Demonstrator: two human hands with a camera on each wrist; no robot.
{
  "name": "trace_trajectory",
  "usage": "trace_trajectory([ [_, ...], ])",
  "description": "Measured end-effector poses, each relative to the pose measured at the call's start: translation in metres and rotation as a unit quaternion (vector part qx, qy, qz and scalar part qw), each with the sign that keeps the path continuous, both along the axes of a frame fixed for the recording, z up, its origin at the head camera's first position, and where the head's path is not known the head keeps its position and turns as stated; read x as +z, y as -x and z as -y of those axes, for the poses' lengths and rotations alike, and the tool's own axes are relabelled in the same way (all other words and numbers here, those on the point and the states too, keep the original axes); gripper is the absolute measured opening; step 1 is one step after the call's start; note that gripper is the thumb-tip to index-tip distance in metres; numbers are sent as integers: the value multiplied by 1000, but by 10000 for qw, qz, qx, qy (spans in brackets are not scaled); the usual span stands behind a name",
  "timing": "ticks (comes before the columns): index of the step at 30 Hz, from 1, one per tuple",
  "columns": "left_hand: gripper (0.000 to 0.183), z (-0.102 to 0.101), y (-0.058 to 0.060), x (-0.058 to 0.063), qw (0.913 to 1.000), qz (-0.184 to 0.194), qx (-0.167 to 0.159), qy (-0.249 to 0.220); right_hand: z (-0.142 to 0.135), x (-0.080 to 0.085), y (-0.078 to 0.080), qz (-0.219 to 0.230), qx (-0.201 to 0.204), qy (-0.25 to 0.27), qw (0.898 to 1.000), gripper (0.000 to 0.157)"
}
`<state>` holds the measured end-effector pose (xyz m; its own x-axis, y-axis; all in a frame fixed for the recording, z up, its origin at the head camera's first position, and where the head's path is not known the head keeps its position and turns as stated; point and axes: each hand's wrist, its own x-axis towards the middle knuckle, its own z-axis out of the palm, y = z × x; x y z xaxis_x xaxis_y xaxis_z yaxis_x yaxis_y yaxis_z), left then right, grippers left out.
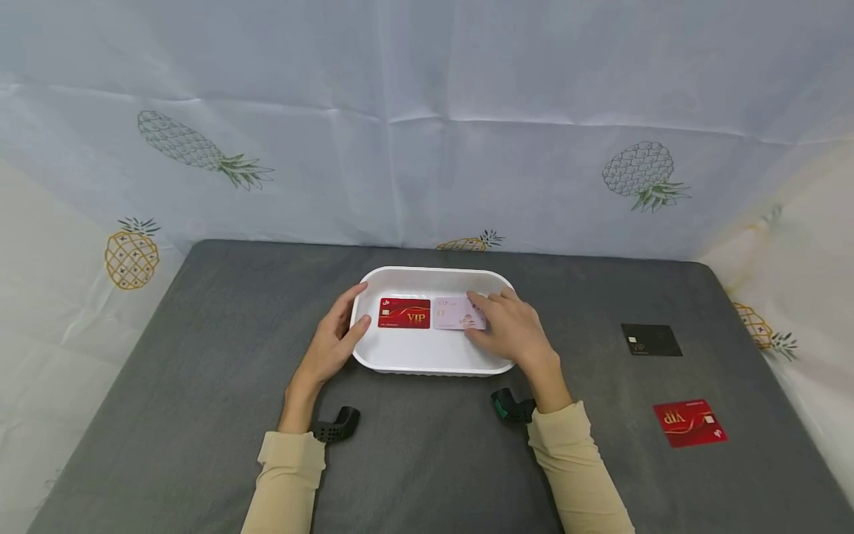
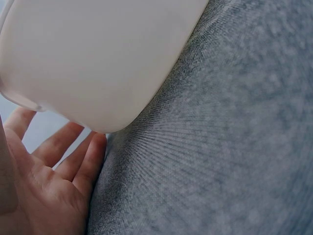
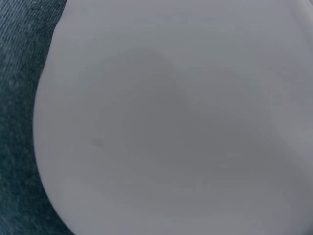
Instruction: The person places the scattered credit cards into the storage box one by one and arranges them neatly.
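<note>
A white tray (image 1: 434,354) with rounded corners sits on the grey cloth, and its outer wall fills much of the left wrist view. My left hand (image 1: 333,334) holds the tray's left end, thumb over the rim and other fingers spread along the outer wall (image 2: 88,63). Inside, a red VIP card (image 1: 403,313) lies to the left of a pale pink VIP card (image 1: 450,313). My right hand (image 1: 514,322) reaches over the tray's right end and pinches the pink card's right end between thumb and index finger. Only the tray wall (image 3: 171,122) and cloth show in the right wrist view.
To the right on the grey cloth (image 1: 200,371) lie a black VIP card (image 1: 651,340) and, nearer the front, another red VIP card (image 1: 690,423). A pale curtain (image 1: 414,170) with pineapple prints hangs behind the table and along its sides.
</note>
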<state>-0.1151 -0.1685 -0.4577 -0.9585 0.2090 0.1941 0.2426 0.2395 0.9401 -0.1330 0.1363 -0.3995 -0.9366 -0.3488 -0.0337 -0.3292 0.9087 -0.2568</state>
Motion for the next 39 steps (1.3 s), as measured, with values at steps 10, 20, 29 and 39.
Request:
trace_trajectory([
  [10, 60, 0, 0, 1, 10000, 34, 13, 63, 0, 1, 1, 102, -110, 101, 9998, 61],
  [20, 60, -1, 1, 3, 9999, 92, 14, 40, -7, 2, 3, 222, 73, 800, 9965, 58],
  [29, 60, 1, 1, 4, 10000, 87, 39, 22, -19, 4, 9, 548, 579, 1744, 9814, 57],
  [39, 60, 0, 1, 1, 10000, 73, 36, 49, -49, 10, 8, 500, 894, 2903, 9514, 57],
])
